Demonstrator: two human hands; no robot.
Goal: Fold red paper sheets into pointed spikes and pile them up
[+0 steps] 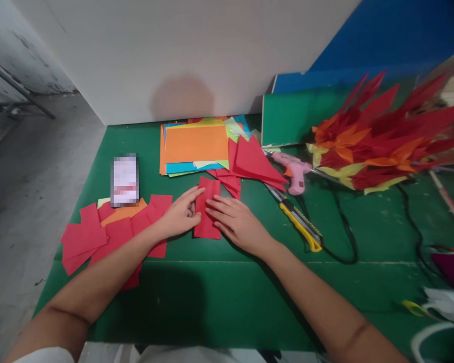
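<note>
A folded strip of red paper [208,222] lies upright on the green table in front of me. My left hand [181,212] grips its left edge, index finger and thumb touching the paper and the other fingers curled. Across its right side, my right hand [242,224] rests flat with fingers stretched out. Just behind the strip, more red paper pieces [230,182] are partly covered by red triangular sheets [251,159]. Loose red paper pieces [115,234] lie scattered beside my left forearm.
Coloured sheets [196,143] are stacked at the back, with a phone [124,180] to the left. On the right are a yellow cutter knife [300,227], a pink glue gun [295,174] with a black cord, and red-orange paper flames [386,136]. A white board [196,55] stands behind.
</note>
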